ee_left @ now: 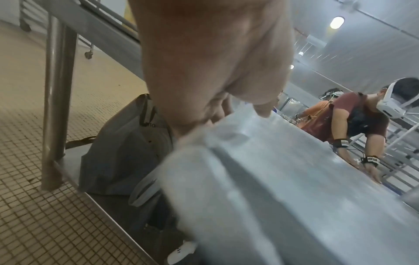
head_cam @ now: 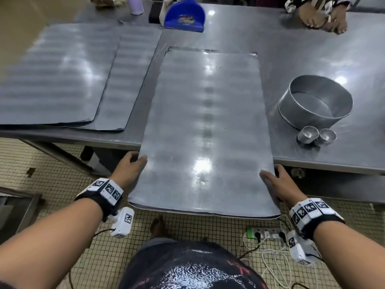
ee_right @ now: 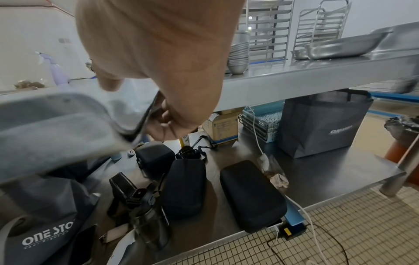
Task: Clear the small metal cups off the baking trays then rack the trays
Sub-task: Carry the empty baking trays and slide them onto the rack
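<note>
A bare grey baking tray (head_cam: 204, 130) lies lengthwise, its near half sticking out past the steel table's front edge. My left hand (head_cam: 130, 165) grips its left edge, thumb on top and fingers underneath; the left wrist view shows the thumb (ee_left: 260, 107) on the tray (ee_left: 294, 179). My right hand (head_cam: 275, 180) grips the right edge the same way, fingers (ee_right: 163, 123) curled under the tray (ee_right: 68, 125). Two short stacks of small metal cups (head_cam: 316, 135) stand on the table (head_cam: 312, 49) to the right. Two more bare trays (head_cam: 62, 76) lie overlapped at the left.
A round metal cake tin (head_cam: 316, 101) sits behind the cups. A blue dustpan (head_cam: 185, 15) lies at the back; another person's hands (head_cam: 323, 15) rest at the far right corner. Bags and cases (ee_right: 186, 188) fill the lower shelf. A power strip and cables (head_cam: 264, 234) lie on the tiled floor.
</note>
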Demonstrator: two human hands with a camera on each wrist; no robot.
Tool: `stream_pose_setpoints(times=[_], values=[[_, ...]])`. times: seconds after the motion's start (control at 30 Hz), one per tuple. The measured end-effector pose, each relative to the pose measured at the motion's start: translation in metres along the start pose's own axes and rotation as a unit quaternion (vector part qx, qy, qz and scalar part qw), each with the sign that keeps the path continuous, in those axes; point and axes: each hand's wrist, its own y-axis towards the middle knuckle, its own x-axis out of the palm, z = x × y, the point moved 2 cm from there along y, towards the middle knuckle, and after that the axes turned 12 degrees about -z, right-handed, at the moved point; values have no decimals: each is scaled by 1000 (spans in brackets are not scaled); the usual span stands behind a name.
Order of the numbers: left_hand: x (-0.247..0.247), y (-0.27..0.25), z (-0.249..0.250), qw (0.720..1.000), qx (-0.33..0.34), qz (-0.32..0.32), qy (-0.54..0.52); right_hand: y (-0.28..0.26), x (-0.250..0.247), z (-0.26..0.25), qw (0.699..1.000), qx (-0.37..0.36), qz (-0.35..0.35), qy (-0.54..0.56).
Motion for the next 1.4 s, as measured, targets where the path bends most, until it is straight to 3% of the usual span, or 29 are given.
stream_pose_setpoints(times=[0.07,0.2,0.53,0.87,1.13,1.4], values=[[6,7,4,998,5,41,54,3,4,-5,999,-17,44,-8],[7,16,3,991,17,49,127,18,3,0,993,-31,89,-68],[-10,19,31,990,77,66,98,15,-11,-31,984,-74,126,-101],[-29,3,67,985,123,101,70,8,-25,-86,976,-162,122,-79],[-64,-5,99,975,156,147,54,9,-17,-159,965,-251,68,-5],[-123,-16,126,960,205,190,20,16,23,-229,964,-261,15,47]])
